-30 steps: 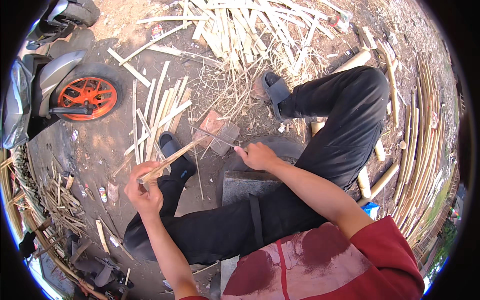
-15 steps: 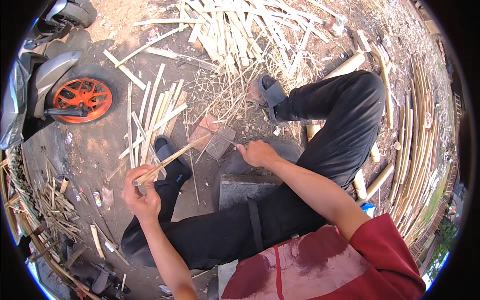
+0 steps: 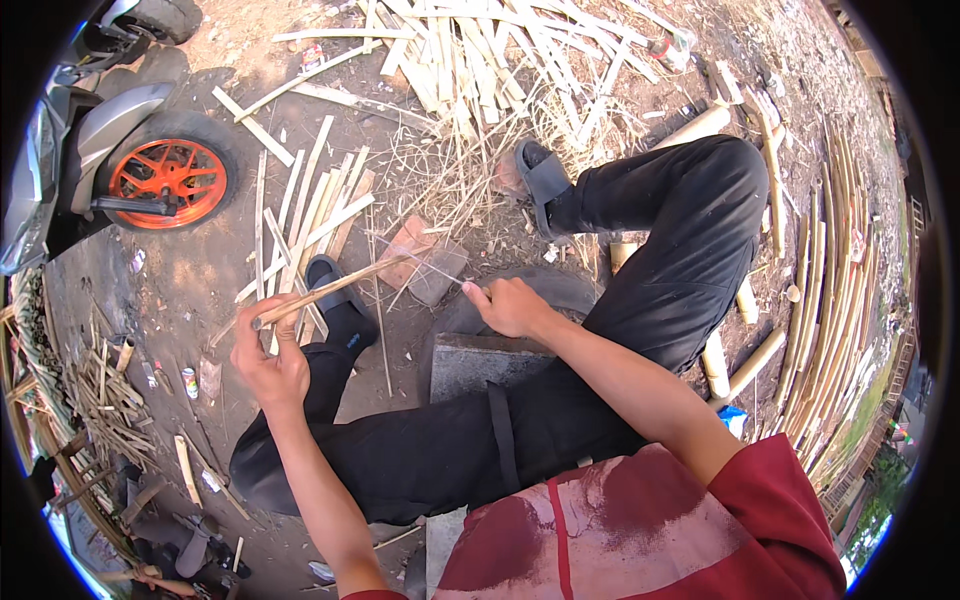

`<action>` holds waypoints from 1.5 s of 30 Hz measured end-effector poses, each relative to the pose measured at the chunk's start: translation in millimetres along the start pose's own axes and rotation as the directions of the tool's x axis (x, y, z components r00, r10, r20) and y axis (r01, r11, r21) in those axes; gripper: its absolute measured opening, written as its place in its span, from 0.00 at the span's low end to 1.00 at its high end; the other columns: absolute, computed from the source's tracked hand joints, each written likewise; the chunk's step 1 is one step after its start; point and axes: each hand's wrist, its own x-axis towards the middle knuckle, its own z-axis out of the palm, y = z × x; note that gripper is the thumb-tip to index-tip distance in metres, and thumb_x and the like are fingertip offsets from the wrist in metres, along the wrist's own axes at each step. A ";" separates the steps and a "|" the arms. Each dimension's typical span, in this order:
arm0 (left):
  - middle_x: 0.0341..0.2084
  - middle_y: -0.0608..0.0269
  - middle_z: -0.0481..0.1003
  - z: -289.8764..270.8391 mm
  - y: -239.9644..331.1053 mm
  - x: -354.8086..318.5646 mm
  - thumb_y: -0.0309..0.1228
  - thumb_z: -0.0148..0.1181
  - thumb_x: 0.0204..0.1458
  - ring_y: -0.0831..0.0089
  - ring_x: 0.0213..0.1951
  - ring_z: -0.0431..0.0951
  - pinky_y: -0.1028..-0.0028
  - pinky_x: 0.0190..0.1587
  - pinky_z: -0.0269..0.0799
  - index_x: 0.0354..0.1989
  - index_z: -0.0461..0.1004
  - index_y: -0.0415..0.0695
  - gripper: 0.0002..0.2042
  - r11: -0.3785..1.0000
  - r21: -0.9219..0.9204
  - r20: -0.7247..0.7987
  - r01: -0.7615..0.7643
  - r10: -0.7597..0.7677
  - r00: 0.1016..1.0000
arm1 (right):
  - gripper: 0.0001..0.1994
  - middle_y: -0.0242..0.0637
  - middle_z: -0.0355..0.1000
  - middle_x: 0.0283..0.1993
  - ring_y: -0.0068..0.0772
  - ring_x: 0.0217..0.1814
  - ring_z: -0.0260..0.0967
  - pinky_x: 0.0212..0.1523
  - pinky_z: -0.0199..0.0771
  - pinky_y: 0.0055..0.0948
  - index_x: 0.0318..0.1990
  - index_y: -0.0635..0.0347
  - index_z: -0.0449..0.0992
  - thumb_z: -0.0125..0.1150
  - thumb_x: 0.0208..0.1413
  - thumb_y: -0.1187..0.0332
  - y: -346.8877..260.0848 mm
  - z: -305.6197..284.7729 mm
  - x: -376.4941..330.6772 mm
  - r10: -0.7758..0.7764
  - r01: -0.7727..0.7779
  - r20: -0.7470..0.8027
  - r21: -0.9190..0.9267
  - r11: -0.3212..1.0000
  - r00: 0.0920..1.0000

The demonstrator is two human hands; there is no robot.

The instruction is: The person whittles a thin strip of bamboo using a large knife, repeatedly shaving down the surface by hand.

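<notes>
My left hand (image 3: 272,362) is closed around the near end of a split bamboo strip (image 3: 345,284), which slants up and away to the right. My right hand (image 3: 512,308) grips a knife by its handle, mostly hidden in the fist. The thin knife blade (image 3: 436,268) catches the light and points up-left, crossing the strip near its far end; whether they touch I cannot tell. Below that spot lie a reddish brick (image 3: 408,240) and a greyish block (image 3: 440,276) on the ground.
Pale split strips (image 3: 450,60) are heaped at the far side, with curly shavings (image 3: 480,180) before them. Long bamboo poles (image 3: 820,290) lie at right. A motorbike wheel (image 3: 168,184) with an orange rim stands at left. A tyre (image 3: 560,285) and concrete block (image 3: 480,365) sit by my legs.
My left hand has shifted slightly left with the bamboo strip. The knife blade has turned and now shines, its tip farther up-left across the strip.
</notes>
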 end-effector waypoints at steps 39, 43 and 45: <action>0.63 0.39 0.61 -140.9 -119.5 -43.5 0.35 0.53 0.66 0.49 0.66 0.64 0.53 0.63 0.69 0.64 0.61 0.33 0.23 0.503 -0.789 -0.463 0.352 -0.864 0.197 | 0.33 0.32 0.63 0.19 0.27 0.14 0.61 0.16 0.63 0.31 0.27 0.60 0.67 0.43 0.68 0.37 -19.5 -18.5 17.4 0.094 0.025 -0.089 0.844 0.535 0.992; 0.74 0.45 0.44 -74.0 -81.0 -28.9 0.40 0.48 0.65 0.49 0.74 0.51 0.52 0.69 0.59 0.75 0.50 0.41 0.32 -0.045 -0.859 -0.060 0.509 -0.980 -0.189 | 0.31 0.30 0.61 0.20 0.25 0.15 0.59 0.17 0.61 0.28 0.32 0.59 0.66 0.42 0.67 0.35 -32.1 -47.6 3.4 0.081 0.004 -0.032 0.947 0.321 0.996; 0.73 0.45 0.49 -62.7 -108.8 -28.7 0.41 0.49 0.64 0.49 0.70 0.58 0.53 0.70 0.57 0.75 0.51 0.42 0.32 0.088 -0.738 -0.161 0.669 -0.986 -0.048 | 0.30 0.28 0.60 0.20 0.23 0.15 0.56 0.18 0.59 0.26 0.33 0.57 0.65 0.43 0.67 0.36 -56.6 -83.4 -24.9 0.025 0.023 -0.029 0.977 0.214 0.999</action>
